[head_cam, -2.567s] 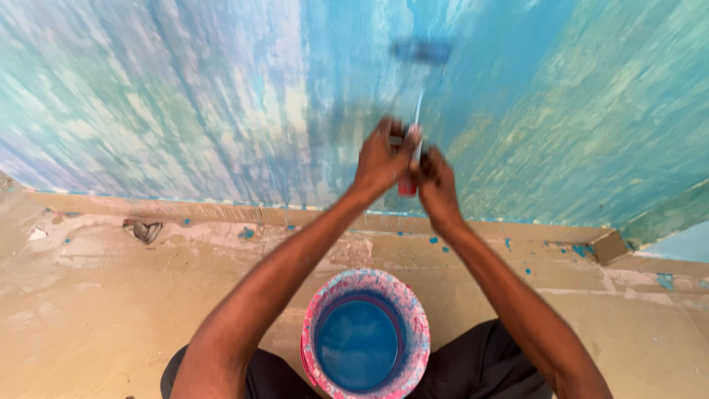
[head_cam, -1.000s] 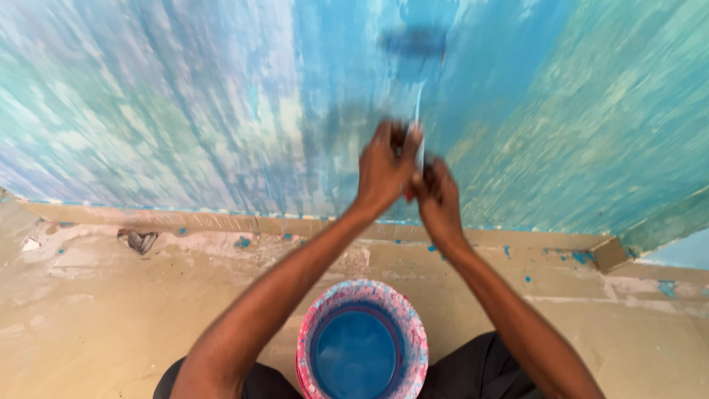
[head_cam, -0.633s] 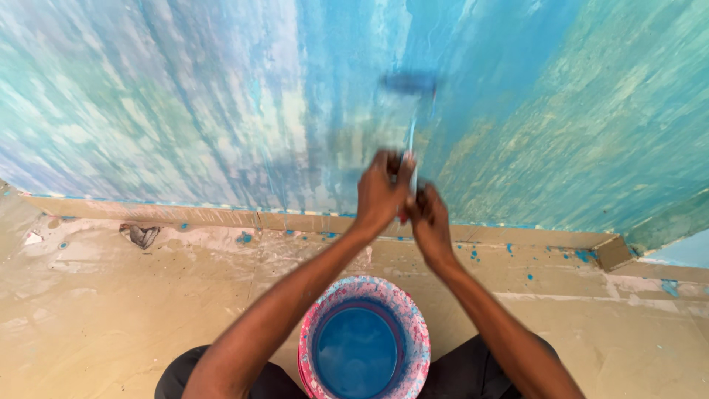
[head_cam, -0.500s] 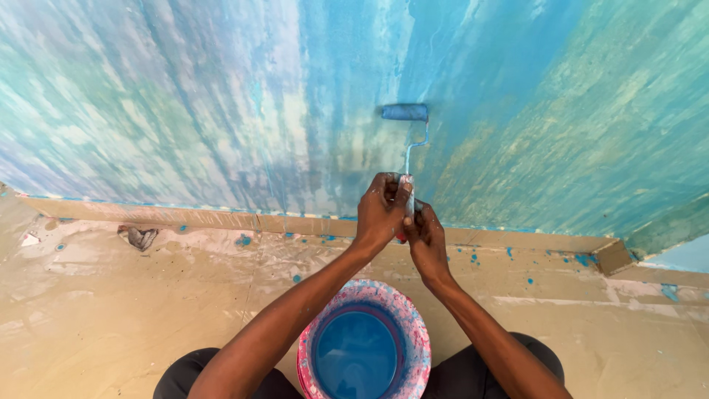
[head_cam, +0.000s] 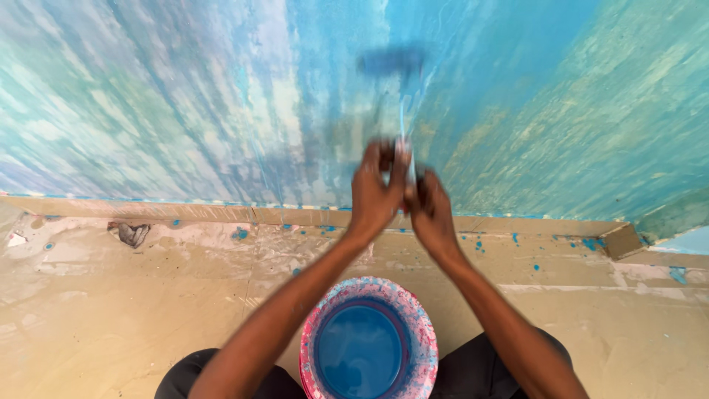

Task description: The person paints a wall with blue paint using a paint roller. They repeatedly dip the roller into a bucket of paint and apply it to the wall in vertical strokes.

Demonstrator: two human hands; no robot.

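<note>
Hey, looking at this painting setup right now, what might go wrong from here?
1. The open paint bucket sits between the knees, right under both arms; a dropped elbow might knock it over.
2. The roller is blurred with motion against the wall; it may fling more blue spots like those dotting the floor covering.
3. The left hand and right hand crowd one thin handle; paint-wet fingers may slip.

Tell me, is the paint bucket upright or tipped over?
Upright: the bucket sits on the floor, round rim facing up, blue paint level inside.
</note>
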